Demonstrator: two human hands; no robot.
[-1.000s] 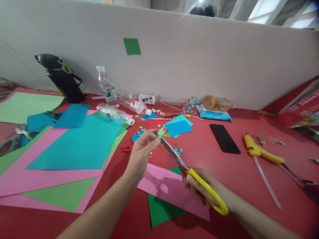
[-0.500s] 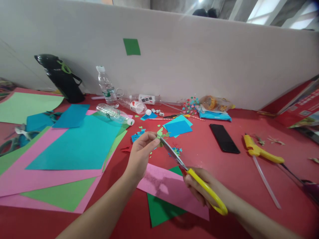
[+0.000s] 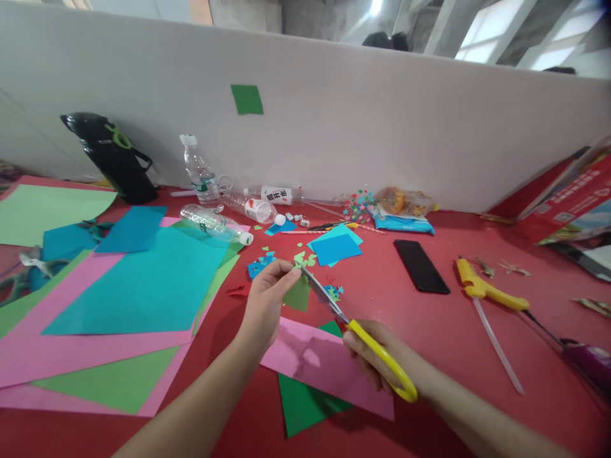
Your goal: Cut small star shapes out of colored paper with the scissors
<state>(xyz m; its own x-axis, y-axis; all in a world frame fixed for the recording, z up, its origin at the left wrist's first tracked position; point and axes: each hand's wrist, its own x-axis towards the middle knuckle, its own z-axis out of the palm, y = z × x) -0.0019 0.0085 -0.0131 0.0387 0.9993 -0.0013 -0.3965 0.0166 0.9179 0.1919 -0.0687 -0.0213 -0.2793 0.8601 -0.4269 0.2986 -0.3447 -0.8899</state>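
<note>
My left hand (image 3: 267, 292) is closed in a pinch, thumb against fingers, on a light green piece of paper (image 3: 296, 296) that shows below the fingertips. The fingers cover its upper edge. Wrapped round the yellow handles of a pair of scissors (image 3: 379, 356) is my right hand (image 3: 384, 350). The blades point up and left, with their tips at the paper by my left fingertips. The blades look nearly closed. Beneath both hands lie a pink paper strip (image 3: 319, 366) and a dark green sheet (image 3: 308, 407). Small light green scraps (image 3: 305, 257) lie just beyond the fingertips.
Stacked coloured sheets (image 3: 138, 292) cover the left side. Plastic bottles (image 3: 210, 222) and a black flask (image 3: 114, 159) stand or lie along the white partition (image 3: 334, 114). A phone (image 3: 421, 267) and a yellow glue gun (image 3: 491, 289) lie at right. Blue paper squares (image 3: 338, 249) lie ahead.
The view has tilted up slightly and shifted right. The light green paper now hangs more fully below my left fingertips. The scissors stay at the paper, and both hands keep their holds.
</note>
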